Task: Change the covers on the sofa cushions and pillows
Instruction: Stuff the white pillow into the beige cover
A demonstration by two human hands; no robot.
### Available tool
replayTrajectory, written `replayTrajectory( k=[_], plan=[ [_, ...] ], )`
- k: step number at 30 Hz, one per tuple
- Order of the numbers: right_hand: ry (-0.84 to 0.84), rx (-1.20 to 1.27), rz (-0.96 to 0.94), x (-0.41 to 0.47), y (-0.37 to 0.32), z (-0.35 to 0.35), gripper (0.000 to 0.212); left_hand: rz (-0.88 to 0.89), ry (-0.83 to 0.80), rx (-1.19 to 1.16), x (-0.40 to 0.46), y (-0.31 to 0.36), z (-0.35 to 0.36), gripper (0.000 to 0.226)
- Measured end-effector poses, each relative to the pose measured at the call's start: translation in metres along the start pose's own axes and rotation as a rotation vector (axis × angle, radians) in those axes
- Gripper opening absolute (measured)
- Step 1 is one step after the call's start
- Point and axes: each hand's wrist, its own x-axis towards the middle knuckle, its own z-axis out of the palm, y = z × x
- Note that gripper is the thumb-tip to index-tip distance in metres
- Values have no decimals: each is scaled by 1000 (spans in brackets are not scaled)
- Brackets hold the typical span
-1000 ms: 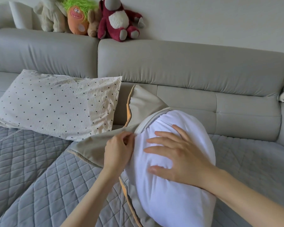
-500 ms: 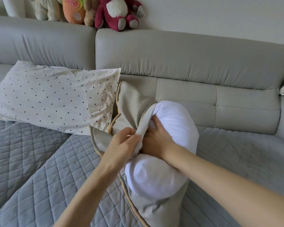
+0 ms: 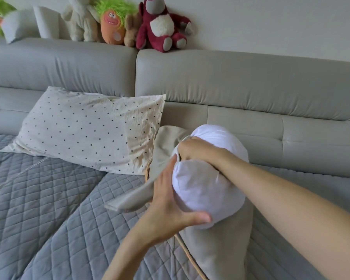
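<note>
A white cushion insert (image 3: 206,182) bulges out of a beige cover with orange piping (image 3: 220,249) on the sofa seat. My right hand (image 3: 192,151) is pushed into the cover's opening, fingers curled against the insert, partly hidden by the fabric. My left hand (image 3: 170,207) cups the insert's near left side, thumb under the bulge, with a loose flap of the cover (image 3: 129,201) lying behind it. A polka-dot pillow (image 3: 89,130) leans against the backrest to the left.
A grey quilted throw (image 3: 49,219) covers the seat. The grey sofa backrest (image 3: 240,83) runs across the view. Several plush toys, among them a red bear (image 3: 162,27), and small white cushions (image 3: 18,25) sit on top of it.
My right hand went from lying flat on the insert to pushing into the cover's opening. My left hand let go of the cover's edge and now cups the insert. The insert bulges further out.
</note>
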Motion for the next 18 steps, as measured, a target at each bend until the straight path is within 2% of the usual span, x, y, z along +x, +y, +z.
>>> replayTrajectory(
  k=[1, 2, 4, 7, 9, 12, 14, 16, 18],
  plan=[
    [7, 30, 40, -8, 1, -7, 17, 24, 147, 64, 2, 11, 14, 116],
    [32, 42, 61, -14, 4, -11, 16, 68, 276, 87, 7, 17, 25, 97],
    [97, 72, 51, -20, 13, -11, 20, 117, 382, 51, 13, 23, 33, 63],
    [127, 292, 19, -22, 27, -20, 27, 121, 348, -188, 23, 27, 19, 53],
    [128, 386, 34, -31, 29, -39, 49, 102, 330, -292, 29, 32, 7, 57],
    [53, 404, 14, -50, 29, -70, 71, 54, 335, -499, 42, 45, -4, 59],
    [-30, 357, 77, -64, 34, -94, 92, -1, 311, -626, 52, 63, -9, 45],
    [-38, 274, 169, -73, 40, -120, 95, -82, 256, -725, 66, 80, -10, 24],
    [60, 215, 214, -73, 47, -134, 89, -209, 200, -734, 77, 80, -7, 18]
  ],
)
